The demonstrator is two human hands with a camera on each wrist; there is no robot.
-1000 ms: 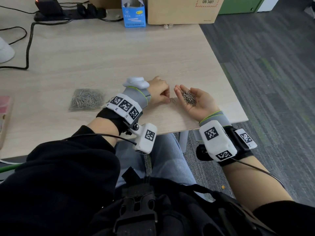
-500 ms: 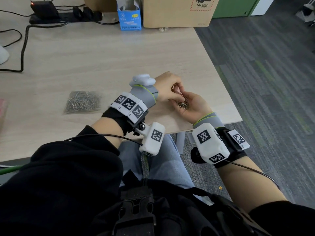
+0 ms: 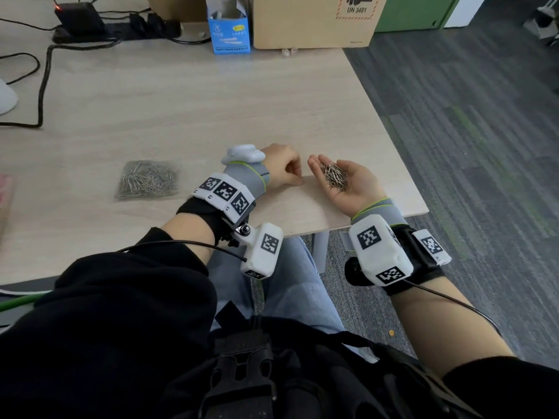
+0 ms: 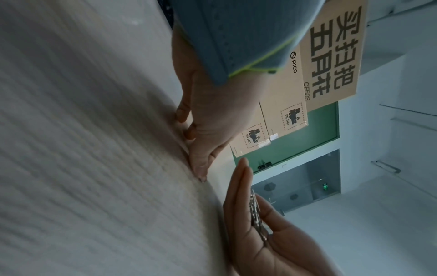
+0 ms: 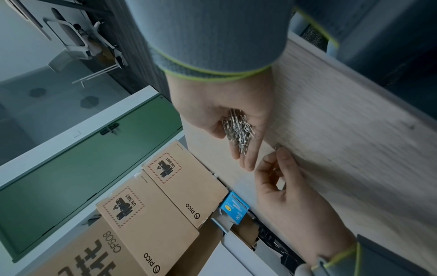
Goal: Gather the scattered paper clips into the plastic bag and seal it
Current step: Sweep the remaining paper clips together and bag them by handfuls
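Note:
My right hand [image 3: 358,189] lies palm up on the table near its front edge, fingers relaxed, carrying a heap of silver paper clips [image 3: 334,176]. The heap [image 5: 238,128] also shows in the right wrist view. Just left of it my left hand [image 3: 284,172] rests on the table with curled fingers. Its fingertips [image 5: 281,152] pinch at a single paper clip [image 5: 277,146] lying flat on the wood. A clear plastic bag [image 3: 148,179] holding many clips lies flat further left, apart from both hands.
The table [image 3: 181,110] ends close to the right of my right hand, with carpet below. Cardboard boxes [image 3: 314,22], a blue carton [image 3: 230,31] and a power strip with cables [image 3: 90,25] line the far edge.
Half a second ago my left hand was over the right palm among the clips. It has come back down to the table, and the right palm lies open again.

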